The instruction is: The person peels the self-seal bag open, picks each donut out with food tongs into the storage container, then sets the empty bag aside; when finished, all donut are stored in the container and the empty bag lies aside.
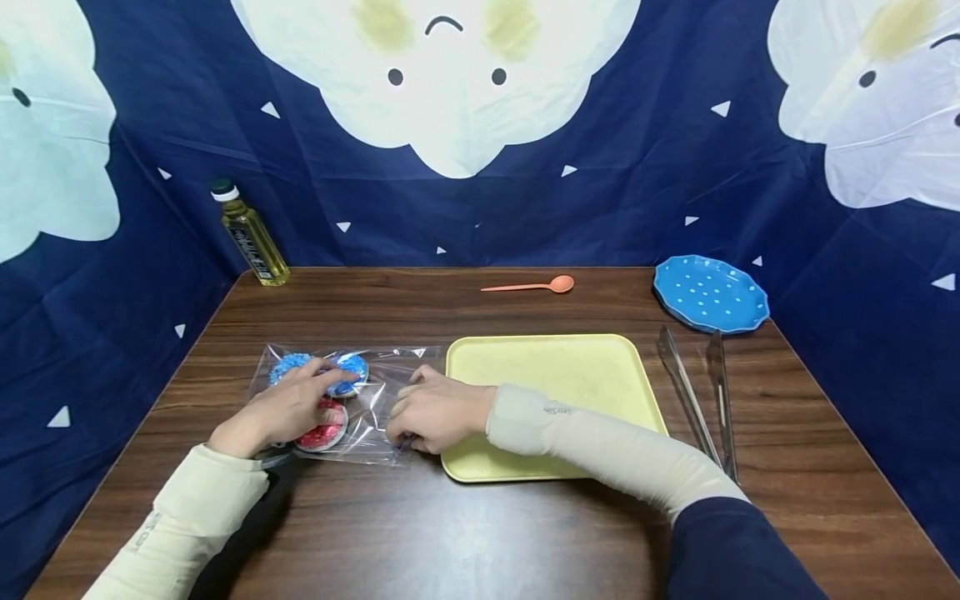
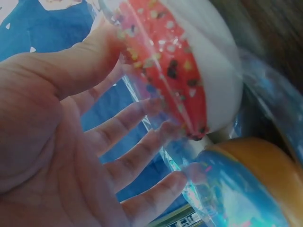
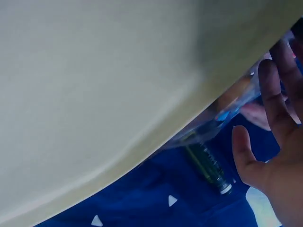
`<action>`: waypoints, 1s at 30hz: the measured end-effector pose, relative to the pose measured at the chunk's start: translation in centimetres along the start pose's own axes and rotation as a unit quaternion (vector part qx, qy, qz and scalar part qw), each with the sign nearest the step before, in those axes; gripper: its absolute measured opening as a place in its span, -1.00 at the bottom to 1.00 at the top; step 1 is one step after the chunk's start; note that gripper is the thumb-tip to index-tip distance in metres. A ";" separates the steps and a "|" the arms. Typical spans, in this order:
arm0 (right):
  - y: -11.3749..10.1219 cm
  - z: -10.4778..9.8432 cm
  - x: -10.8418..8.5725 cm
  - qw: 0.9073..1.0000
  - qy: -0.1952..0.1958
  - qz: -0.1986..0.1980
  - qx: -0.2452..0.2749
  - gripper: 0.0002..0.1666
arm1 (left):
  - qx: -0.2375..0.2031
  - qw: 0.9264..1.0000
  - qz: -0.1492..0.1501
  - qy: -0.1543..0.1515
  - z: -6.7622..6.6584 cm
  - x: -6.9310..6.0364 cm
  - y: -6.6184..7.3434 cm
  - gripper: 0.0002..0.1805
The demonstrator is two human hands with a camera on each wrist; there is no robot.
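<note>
A clear plastic bag [image 1: 375,400] lies on the table with donuts inside. Through the film show a blue-topped donut [image 1: 288,365] at the left, a second blue donut [image 1: 352,379] and a red donut [image 1: 324,429] with colored sprinkles. My left hand [image 1: 292,404] rests over the bag, fingers spread and fairly straight, touching the film around the donuts and hiding parts of them. At the bag's right end is my right hand [image 1: 438,408], beside the yellow tray [image 1: 555,367]. Its thumb stands apart from its fingers in the right wrist view, with nothing gripped between them.
Behind, an orange spoon [image 1: 558,284] lies on the wooden table. A bottle of yellowish oil [image 1: 255,242] stands at the back left corner. Blue dotted plates [image 1: 708,292] sit at the back right, with metal tongs [image 1: 697,408] in front of them, right of the tray.
</note>
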State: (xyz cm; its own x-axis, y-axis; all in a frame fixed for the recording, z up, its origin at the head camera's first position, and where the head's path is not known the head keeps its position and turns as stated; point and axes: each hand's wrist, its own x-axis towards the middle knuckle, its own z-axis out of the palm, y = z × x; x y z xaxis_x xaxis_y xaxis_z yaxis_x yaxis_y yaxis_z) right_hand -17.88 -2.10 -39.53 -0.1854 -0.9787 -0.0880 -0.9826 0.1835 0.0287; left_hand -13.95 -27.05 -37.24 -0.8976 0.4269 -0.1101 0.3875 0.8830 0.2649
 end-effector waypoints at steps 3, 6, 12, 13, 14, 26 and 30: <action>-0.3 0.2 0.3 1.000 0.006 -0.018 -0.019 -0.86 | -0.003 1.000 0.002 0.000 0.1 0.2 0.1 -0.41; -0.4 0.4 0.3 0.999 0.012 -0.024 -0.027 -0.87 | -0.006 1.000 0.000 -0.003 0.2 0.3 0.3 -0.42; -0.3 0.6 -0.4 0.999 0.001 -0.016 -0.035 -0.83 | -0.008 1.000 0.001 -0.001 0.1 0.2 0.2 -0.41; -0.4 0.5 -0.6 0.999 -0.002 -0.014 -0.034 -0.83 | -0.007 1.000 0.003 0.001 0.1 0.1 0.1 -0.41; -0.4 0.4 -0.7 0.999 -0.002 -0.013 -0.035 -0.82 | -0.005 1.000 0.005 0.004 0.1 0.1 0.0 -0.41; -2.9 -0.6 -3.1 0.998 0.001 -0.020 -0.058 -0.78 | 0.018 0.999 0.011 0.046 0.6 -0.4 -0.3 -0.40; -3.4 -1.2 -5.8 0.997 0.022 -0.009 -0.070 -0.81 | 0.016 0.998 0.017 0.059 0.6 -0.7 -0.1 -0.43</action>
State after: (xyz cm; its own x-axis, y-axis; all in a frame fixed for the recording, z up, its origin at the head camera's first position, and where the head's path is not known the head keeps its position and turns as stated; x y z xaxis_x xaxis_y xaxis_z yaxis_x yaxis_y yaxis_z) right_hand -13.50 2.81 -37.90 -0.1642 -0.9853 -0.0467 -0.9738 0.1544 0.1668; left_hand -13.21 -27.28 -37.77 -0.9012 0.4332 0.0117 0.4235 0.8746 0.2360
